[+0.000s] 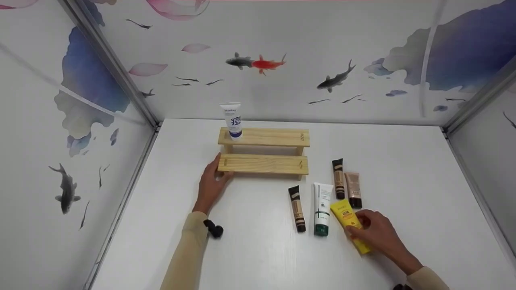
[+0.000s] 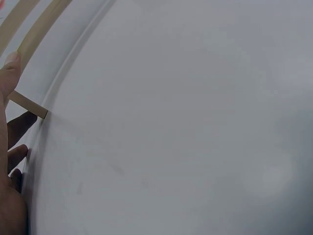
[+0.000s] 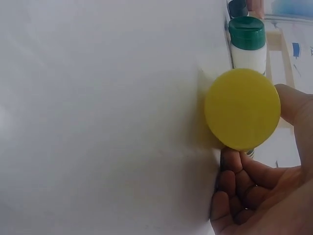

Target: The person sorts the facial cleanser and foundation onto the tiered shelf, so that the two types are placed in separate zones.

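The right hand (image 1: 377, 233) pinches a yellow tube (image 1: 346, 214) between thumb and fingers, at the right of the tabletop; its round yellow cap (image 3: 243, 108) faces the camera in the right wrist view. The left hand (image 1: 210, 183) grips the left end of the lower step of a two-step wooden stand (image 1: 264, 164), thumb at the front edge, as the left wrist view also shows the hand (image 2: 13, 196) by the stand's leg (image 2: 28, 104). A white and blue tube (image 1: 234, 121) stands upright on the upper step's left end. Left of the yellow tube lies a white tube with green cap (image 1: 322, 205).
A black-ended beige tube (image 1: 297, 209) lies left of the white one. Behind the yellow tube lie another such tube (image 1: 338, 179) and a pinkish tube (image 1: 354, 189). Printed walls (image 1: 282, 100) with metal corner posts enclose the white tabletop (image 1: 258, 249) at the back and sides.
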